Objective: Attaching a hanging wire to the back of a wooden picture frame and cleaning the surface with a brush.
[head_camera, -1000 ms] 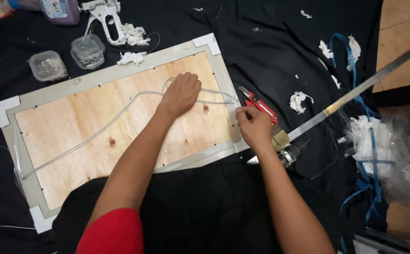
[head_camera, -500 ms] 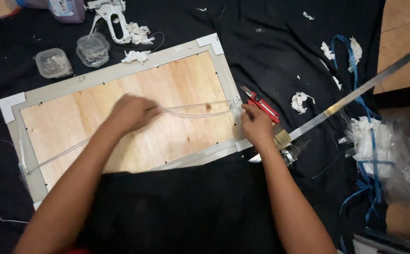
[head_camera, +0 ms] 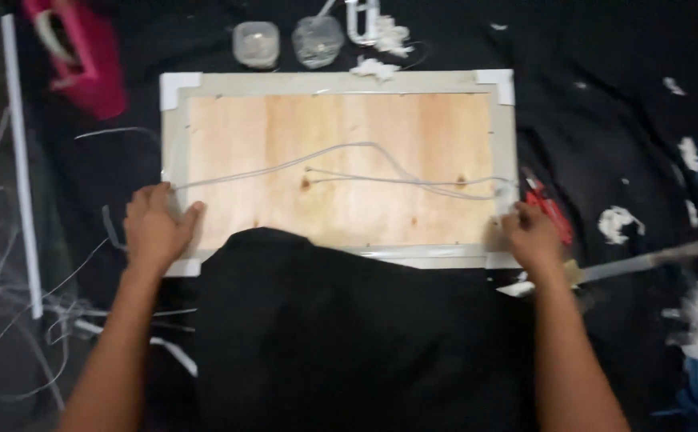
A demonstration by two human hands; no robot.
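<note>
The framed wooden panel [head_camera: 341,160] lies flat on the black cloth [head_camera: 621,120], its long axis running left to right. The left hand [head_camera: 155,228] grips the panel's lower left corner, fingers curled over the grey frame. The right hand [head_camera: 531,237] clamps the lower right corner likewise. A clear cord [head_camera: 349,164] snakes across the panel. Two clear round containers [head_camera: 285,42] sit just above the panel; a red-handled tool [head_camera: 547,206] lies just right of it.
</note>
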